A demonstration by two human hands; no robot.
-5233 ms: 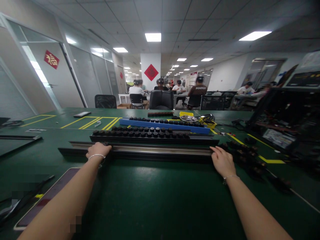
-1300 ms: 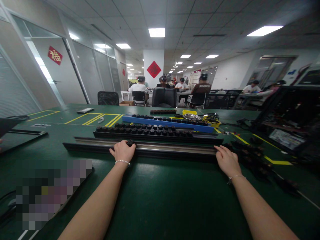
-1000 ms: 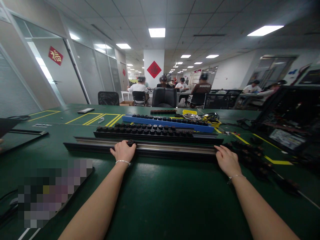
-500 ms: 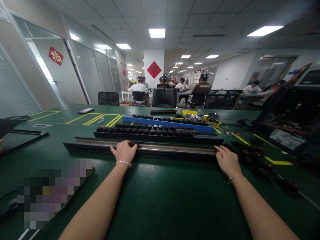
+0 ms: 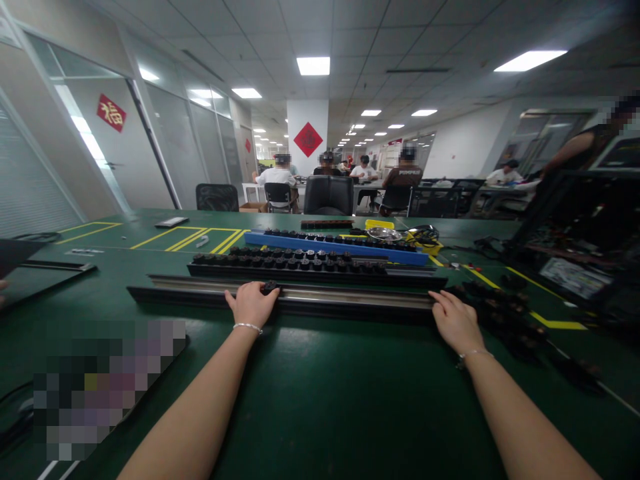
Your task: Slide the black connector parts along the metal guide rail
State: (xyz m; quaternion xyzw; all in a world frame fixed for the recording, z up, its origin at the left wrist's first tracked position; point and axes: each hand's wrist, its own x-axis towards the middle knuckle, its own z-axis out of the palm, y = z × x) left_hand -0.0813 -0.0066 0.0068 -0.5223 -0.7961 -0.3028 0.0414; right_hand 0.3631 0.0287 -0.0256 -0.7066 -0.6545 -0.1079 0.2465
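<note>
A long black rail point(image 5: 350, 298) with a metallic inner channel lies across the green table. Over its left-middle part, my left hand point(image 5: 251, 305) has its fingers closed on a small black round part point(image 5: 271, 287) that sits in the channel. My right hand point(image 5: 454, 319) rests at the rail's right end, fingers stretched out over the edge and holding nothing. Just behind lies a second black rail point(image 5: 240, 269) carrying rows of black round parts. Behind that is a blue rail point(image 5: 340, 251) with more such parts.
A pile of black parts point(image 5: 510, 320) lies right of my right hand. Farther back are a yellow tray point(image 5: 433, 248) and a metal dish point(image 5: 384, 234). A dark equipment frame point(image 5: 575, 227) stands at right. People sit beyond the table point(image 5: 320, 400).
My left hand has slid slightly to the right along the rail together with the black round part. My right hand has stayed in place. A person has come into view at the far right.
</note>
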